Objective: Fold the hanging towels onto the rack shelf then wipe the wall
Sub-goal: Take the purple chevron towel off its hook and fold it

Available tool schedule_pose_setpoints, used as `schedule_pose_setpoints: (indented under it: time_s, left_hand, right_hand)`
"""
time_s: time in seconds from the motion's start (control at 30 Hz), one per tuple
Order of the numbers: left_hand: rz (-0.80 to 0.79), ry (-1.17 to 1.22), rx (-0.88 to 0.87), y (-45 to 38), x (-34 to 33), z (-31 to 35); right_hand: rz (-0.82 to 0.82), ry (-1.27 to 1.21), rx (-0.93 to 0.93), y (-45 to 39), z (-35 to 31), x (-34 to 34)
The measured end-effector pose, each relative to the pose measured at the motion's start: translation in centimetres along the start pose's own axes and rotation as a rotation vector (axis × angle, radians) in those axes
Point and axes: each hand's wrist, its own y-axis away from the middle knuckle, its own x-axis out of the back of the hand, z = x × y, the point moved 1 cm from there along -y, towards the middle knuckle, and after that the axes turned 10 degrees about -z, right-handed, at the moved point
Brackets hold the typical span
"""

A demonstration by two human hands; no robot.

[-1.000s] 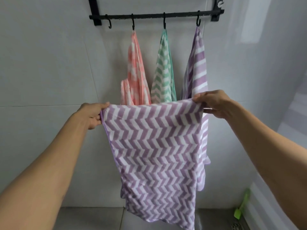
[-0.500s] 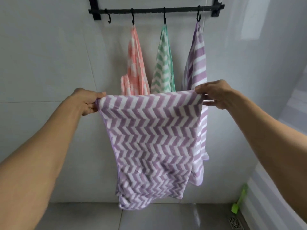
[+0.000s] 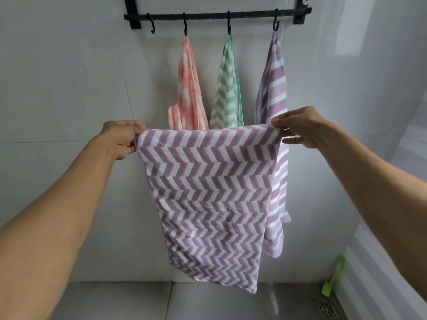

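A purple and white chevron towel (image 3: 208,192) hangs stretched between my hands in front of the wall. My left hand (image 3: 121,138) pinches its top left corner, and my right hand (image 3: 298,127) pinches its top right corner. Behind it a black rack bar (image 3: 208,16) with hooks is fixed high on the tiled wall. Three towels hang from the hooks: a pink one (image 3: 188,88), a green one (image 3: 227,88) and a second purple one (image 3: 275,84). The leftmost hook (image 3: 151,26) is bare. The rack's shelf is out of view above.
The grey tiled wall (image 3: 57,88) fills the left and back. A glossy side wall (image 3: 392,65) stands to the right. Below are floor tiles (image 3: 115,301), a green brush (image 3: 332,280) leaning in the right corner and a floor drain (image 3: 325,309).
The held towel's lower end, bunched and swung up half a second ago, now hangs longer and flatter. My hands stay at about the same height and spacing, the left slightly lower.
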Motion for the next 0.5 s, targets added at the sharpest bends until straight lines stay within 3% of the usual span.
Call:
schedule_pose_setpoints:
  time_s: [0.27,0.5]
  left_hand:
    - [-0.078,-0.099,0.022,0.2,-0.1,-0.8]
    - [-0.129,-0.353,-0.011,0.7,-0.2,-1.6]
  right_hand:
    - [-0.035,0.032,-0.019,0.2,0.4,0.2]
    - [-0.131,0.156,-0.06,0.5,0.7,0.1]
